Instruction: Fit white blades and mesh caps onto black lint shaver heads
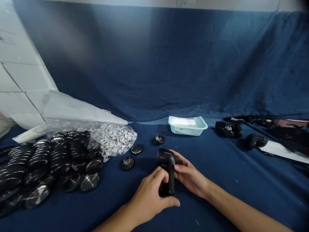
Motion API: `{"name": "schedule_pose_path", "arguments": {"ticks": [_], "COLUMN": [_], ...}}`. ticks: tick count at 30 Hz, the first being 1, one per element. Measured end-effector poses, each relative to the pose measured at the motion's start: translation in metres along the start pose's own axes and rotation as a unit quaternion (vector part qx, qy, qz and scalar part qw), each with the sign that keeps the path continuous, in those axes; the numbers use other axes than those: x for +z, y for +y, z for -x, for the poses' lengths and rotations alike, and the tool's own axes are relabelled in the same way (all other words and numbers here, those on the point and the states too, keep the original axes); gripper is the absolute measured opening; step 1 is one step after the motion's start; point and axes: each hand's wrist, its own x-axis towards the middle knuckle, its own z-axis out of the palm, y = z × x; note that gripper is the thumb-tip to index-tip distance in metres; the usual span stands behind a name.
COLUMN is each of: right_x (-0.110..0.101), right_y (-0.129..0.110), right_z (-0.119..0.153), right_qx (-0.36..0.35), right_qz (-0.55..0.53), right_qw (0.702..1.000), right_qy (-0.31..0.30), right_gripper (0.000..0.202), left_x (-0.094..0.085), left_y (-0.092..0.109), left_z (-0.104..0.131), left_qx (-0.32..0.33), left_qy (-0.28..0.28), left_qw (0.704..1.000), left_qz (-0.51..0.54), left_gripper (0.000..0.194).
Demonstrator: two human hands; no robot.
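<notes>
Looks like we're at the positioning step, our left hand [148,196] clasping the black casing [171,175] and our right hand [190,176] holding its other side over the counter [227,175], so any next move probably needs both hands kept steady.

mostly black on navy
we've got a black device [171,174], black discs [60,154] with silvery edges, white bits [118,140], light-blue lattice basket [185,131], navy cloth [154,64].

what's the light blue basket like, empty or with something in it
Not empty: the light blue basket has something white inside, visible through its open top; cannot tell what.
</notes>
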Motion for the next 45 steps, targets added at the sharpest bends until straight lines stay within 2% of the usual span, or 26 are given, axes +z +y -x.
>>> {"name": "schedule_pose_path", "arguments": {"ticks": [3,5,8,11,13,16,18,21,25,28,34,39,45], "right_x": [0.0,-0.002,-0.009,-0.015,-0.018,-0.019,-0.019,-0.016,-0.007,-0.004,-0.005,-0.004,-0.007], "right_y": [0.0,0.0,-0.002,-0.003,-0.002,0.002,0.006,0.01,0.013,0.016,0.021,0.021,0.024], "right_z": [0.0,0.0,-0.001,-0.002,-0.003,-0.005,-0.005,-0.001,0.005,0.005,0.003,0.003,0.001], "right_qx": [0.007,0.02,0.067,0.094,0.084,0.086,0.119,0.171,0.195,0.199,0.169,0.149,0.149], "right_qz": [-0.004,-0.029,-0.074,-0.089,-0.098,-0.114,-0.116,-0.119,-0.119,-0.122,-0.122,-0.107,-0.116], "right_qw": [1.0,0.999,0.995,0.991,0.992,0.988,0.983,0.973,0.965,0.965,0.975,0.981,0.981], "right_qy": [0.014,0.025,0.03,0.022,-0.002,-0.055,-0.078,-0.097,-0.129,-0.12,-0.081,-0.068,-0.042], "right_gripper": [0.067,0.059,0.034,0.043,0.047,0.052,0.056,0.06,0.066,0.068,0.076,0.07,0.056], "left_x": [0.001,0.001,0.0,-0.002,-0.004,-0.007,-0.009,-0.011,-0.012,-0.012,-0.009,-0.012,-0.014], "left_y": [-0.002,-0.002,-0.003,-0.004,-0.005,-0.007,-0.008,-0.011,-0.016,-0.019,-0.022,-0.027,-0.031], "left_z": [0.001,0.002,0.005,0.007,0.005,0.0,-0.003,-0.006,-0.007,-0.009,-0.015,-0.017,-0.014], "left_qx": [0.021,0.053,0.11,0.133,0.119,0.066,0.036,0.008,-0.018,-0.044,-0.082,-0.105,-0.099], "left_qy": [-0.008,0.008,0.092,0.189,0.236,0.275,0.269,0.228,0.181,0.159,0.157,0.136,0.111], "left_qw": [1.0,0.998,0.989,0.973,0.965,0.959,0.962,0.971,0.963,0.956,0.948,0.961,0.974], "left_qz": [-0.01,-0.028,-0.035,-0.016,-0.01,-0.008,0.008,0.075,0.197,0.242,0.264,0.218,0.171], "left_gripper": [0.049,0.047,0.028,0.009,0.008,0.023,0.036,0.048,0.043,0.042,0.044,0.051,0.057]}}
